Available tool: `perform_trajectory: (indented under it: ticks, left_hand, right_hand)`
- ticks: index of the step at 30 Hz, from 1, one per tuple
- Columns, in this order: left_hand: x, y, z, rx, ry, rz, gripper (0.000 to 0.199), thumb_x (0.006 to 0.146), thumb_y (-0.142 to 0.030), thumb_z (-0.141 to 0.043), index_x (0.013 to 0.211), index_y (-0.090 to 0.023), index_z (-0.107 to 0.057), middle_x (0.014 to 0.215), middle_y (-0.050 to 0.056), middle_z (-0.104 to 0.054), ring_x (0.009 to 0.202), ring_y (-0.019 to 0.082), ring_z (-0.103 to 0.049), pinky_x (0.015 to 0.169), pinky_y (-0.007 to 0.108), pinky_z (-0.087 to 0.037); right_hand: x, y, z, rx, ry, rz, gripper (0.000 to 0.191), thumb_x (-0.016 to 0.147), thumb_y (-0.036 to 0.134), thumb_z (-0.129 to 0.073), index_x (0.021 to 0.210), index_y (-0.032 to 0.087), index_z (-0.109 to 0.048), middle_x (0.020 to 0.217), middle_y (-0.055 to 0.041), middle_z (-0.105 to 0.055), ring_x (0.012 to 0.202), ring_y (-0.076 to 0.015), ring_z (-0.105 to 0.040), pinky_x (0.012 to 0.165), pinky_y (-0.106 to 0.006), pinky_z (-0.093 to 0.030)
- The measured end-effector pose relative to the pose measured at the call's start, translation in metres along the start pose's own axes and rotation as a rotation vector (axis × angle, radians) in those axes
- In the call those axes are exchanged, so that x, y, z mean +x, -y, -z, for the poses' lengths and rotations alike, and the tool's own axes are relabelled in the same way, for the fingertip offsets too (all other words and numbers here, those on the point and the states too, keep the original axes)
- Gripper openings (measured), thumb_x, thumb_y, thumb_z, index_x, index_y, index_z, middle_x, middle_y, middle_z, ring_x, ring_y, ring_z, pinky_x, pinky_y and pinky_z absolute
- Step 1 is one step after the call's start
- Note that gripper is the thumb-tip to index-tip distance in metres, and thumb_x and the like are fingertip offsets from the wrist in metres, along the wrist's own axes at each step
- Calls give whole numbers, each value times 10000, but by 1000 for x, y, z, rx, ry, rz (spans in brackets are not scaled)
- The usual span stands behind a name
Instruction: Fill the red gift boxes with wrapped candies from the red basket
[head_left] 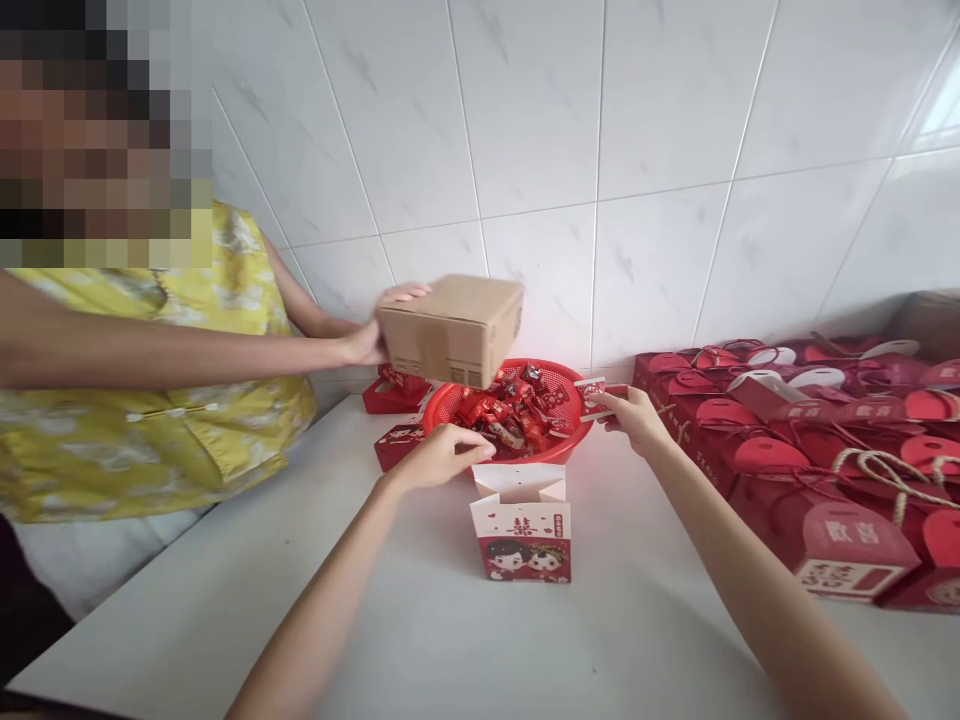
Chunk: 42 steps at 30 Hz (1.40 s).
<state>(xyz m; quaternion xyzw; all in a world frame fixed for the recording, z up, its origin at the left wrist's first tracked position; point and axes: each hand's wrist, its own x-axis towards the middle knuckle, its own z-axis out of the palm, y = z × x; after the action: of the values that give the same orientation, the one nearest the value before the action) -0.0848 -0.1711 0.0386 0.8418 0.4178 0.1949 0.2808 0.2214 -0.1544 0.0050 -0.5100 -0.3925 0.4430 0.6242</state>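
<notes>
Grip, left hand [442, 458]: fingers curved downward at the near rim of a red plastic basket [559, 445], at 7 o'clock; whether they hold anything, cannot tell. Grip, right hand [631, 420]: thumb and fingertips pressed together, pinching a small red-and-white packet [591, 397] at the basket's 3 o'clock rim. Basket contents: wrapped red sweets [510, 410], heaped.

Also listed, left to right: co-worker in a yellow floral top [150, 440], whose hands [367, 342] grasp a cardboard box [450, 330] in mid-air at 11 o'clock from the basket. Two small red boxes [394, 392] at 9 o'clock, on a white counter [600, 620]. One white-and-red paper gift box [521, 530], printed with a cartoon couple, upright, flaps spread, at 6 o'clock, just below the left hand. Many red gift boxes with rope handles [795, 450], massed at 3 o'clock beyond the right hand. White tile wall [675, 120] behind all.
</notes>
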Motion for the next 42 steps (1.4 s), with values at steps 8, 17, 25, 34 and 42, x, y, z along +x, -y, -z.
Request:
perform_trajectory:
  ticks: [8,17,25,34,42]
  left_hand:
    - [26,26,-8,108,-323,42,292,865,-398,-577,927,-193,-774,1041,67,-784,994,259,-711,918,349,-537]
    - [66,23,-32,119,-367,-36,207,875,-261,-594,962,-177,-763,1042,82,-780,1013,257,-716,962,379,-528]
    - [91,32,-23,-313,-269,-3,226,830,-246,-683,1027,-162,-758,1060,78,-772,1030,252,-708,964,391,-540]
    - [119,8,-33,-553,-255,-199,350,815,-454,-705,1024,-178,-753,1099,64,-748,1098,271,-660,988,384,-504]
    - [121,19,-41,-467,-386,-184,332,781,-424,-733,976,-156,-753,1027,89,-753,1016,275,-664,946,401,-502]
  right_hand:
    - [-19,17,-18,269,173,28,284,589,283,-859,802,174,-706,840,-43,-730,702,-162,-684,526,-215,-523]
    - [-22,10,-43,466,229,-158,174,645,179,-818,764,200,-693,837,-12,-715,815,-174,-682,667,-270,-600]
    - [-4,6,-63,604,247,-135,186,634,112,-813,739,192,-682,849,-23,-725,909,-207,-688,844,-368,-625]
    - [1,-7,-70,496,340,-77,167,624,110,-758,748,203,-694,907,-30,-722,993,-231,-652,873,-394,-610]
    - [14,-10,-67,610,262,-215,155,761,155,-611,865,209,-711,874,-25,-721,862,-189,-667,705,-301,-585]
